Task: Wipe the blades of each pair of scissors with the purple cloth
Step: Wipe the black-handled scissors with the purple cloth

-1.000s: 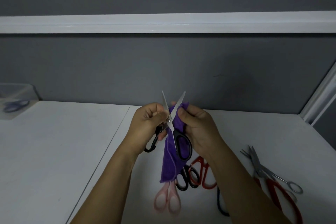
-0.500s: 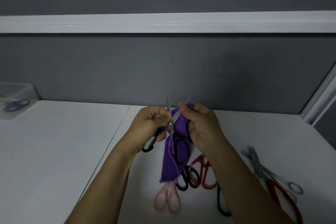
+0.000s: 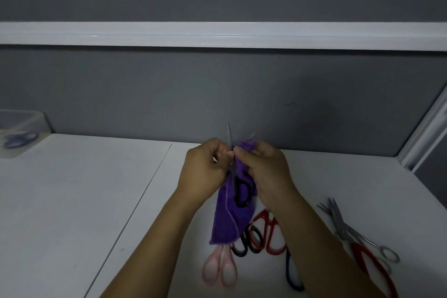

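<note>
I am holding both hands raised in front of me, knuckles almost touching. My left hand (image 3: 205, 172) is curling into a fist round the scissors (image 3: 235, 189) — my right hand (image 3: 266, 172) is pinching the purple cloth (image 3: 227, 220) between thumb and bent fingers. My bare forearms are reaching up from below, angling towards each other.

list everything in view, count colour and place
black-handled scissors: 1, black, held upright above table
purple cloth: 1, purple, round one blade, hanging down
pink scissors: 1, pink, table, below cloth
red and black handles: overlapping pile, count unclear, behind cloth
dark blue handle: 1, under right forearm
silver scissors: 1, metal, table right
red-handled scissors: 1, red, crossing silver pair
blue scissors: 1, in clear container, far left
table: white
left hand: grips black-handled scissors
right hand: pinches cloth on blade
</note>
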